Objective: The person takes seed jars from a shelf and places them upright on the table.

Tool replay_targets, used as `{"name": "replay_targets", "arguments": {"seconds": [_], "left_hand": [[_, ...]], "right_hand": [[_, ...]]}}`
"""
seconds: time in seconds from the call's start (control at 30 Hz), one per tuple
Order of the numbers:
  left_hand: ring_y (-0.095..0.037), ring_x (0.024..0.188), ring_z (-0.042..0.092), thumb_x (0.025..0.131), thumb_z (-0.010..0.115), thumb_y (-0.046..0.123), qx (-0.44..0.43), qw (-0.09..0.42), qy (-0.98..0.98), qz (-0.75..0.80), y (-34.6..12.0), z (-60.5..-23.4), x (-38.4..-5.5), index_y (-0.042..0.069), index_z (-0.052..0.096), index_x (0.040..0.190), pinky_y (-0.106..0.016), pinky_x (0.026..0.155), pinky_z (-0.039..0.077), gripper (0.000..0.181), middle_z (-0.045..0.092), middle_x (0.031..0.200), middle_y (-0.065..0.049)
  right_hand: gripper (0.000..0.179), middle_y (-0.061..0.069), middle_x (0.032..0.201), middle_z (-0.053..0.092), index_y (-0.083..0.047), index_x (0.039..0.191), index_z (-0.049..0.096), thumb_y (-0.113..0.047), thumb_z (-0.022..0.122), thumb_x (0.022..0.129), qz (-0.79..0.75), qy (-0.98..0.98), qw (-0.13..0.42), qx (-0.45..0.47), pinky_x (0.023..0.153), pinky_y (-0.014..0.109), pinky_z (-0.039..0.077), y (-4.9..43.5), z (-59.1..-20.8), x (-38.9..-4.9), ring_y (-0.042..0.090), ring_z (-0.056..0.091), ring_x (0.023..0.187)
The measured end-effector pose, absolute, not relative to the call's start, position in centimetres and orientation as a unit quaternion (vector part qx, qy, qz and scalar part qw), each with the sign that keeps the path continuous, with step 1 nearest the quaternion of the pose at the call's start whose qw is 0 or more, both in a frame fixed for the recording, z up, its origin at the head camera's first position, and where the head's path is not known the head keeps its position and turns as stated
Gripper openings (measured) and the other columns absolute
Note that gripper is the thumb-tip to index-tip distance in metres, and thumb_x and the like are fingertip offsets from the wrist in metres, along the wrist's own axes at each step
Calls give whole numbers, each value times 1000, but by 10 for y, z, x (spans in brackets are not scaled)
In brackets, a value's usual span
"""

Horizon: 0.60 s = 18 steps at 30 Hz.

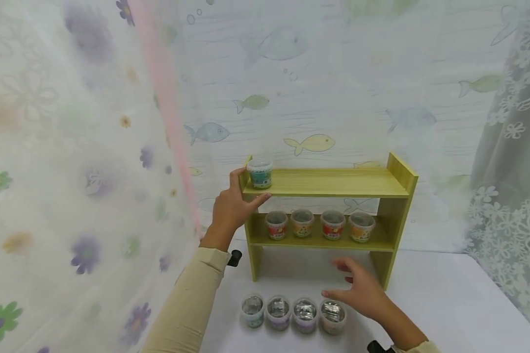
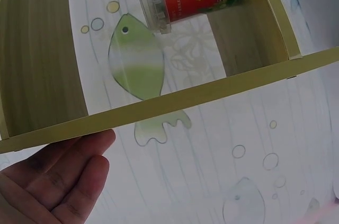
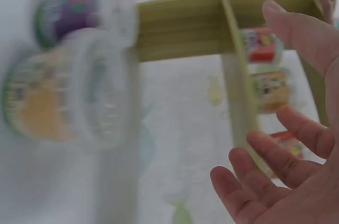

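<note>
My left hand [image 1: 233, 207] holds the left end of a yellow-green two-tier shelf [image 1: 331, 182], thumb along the top board's front edge and fingers outside the side panel. In the left wrist view those fingers [image 2: 79, 173] lie against the panel. A clear tub with a teal label [image 1: 260, 176] stands on the top board beside this hand. My right hand [image 1: 359, 289] hovers with spread fingers and nothing in them, near the rightmost tub [image 1: 333, 318] of the front row. In the right wrist view, that orange-labelled tub [image 3: 47, 94] is blurred, left of the open hand.
Several tubs with red or orange labels, one a red-labelled tub [image 1: 277, 225], line the lower board. In front, a teal tub [image 1: 252, 311] and two purple-labelled ones, including a purple tub [image 1: 279, 314], stand on the white tabletop [image 1: 428, 294]. A fish-print curtain [image 1: 335, 88] hangs behind.
</note>
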<state>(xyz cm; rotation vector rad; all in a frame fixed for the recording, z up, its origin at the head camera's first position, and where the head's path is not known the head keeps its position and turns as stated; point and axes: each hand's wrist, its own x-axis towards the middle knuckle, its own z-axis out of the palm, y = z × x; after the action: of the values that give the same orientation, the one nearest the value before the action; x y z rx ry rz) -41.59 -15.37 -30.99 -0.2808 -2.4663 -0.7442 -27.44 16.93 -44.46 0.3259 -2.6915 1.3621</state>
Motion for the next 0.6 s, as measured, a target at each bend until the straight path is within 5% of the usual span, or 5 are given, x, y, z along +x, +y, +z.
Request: {"name": "replay_targets", "arguments": {"seconds": [0.6], "left_hand": [[-25,47,51,76,57,92,-101,274,-916,-277,-153,-311,-414,31,22,157,-38,44,39,107,58,60,-7]], "right_hand": [[59,7,124,69,-9,129,63,-32,91,81,391,-870,219,206,93,52,58,151,-335,-306,32,69,112]]}}
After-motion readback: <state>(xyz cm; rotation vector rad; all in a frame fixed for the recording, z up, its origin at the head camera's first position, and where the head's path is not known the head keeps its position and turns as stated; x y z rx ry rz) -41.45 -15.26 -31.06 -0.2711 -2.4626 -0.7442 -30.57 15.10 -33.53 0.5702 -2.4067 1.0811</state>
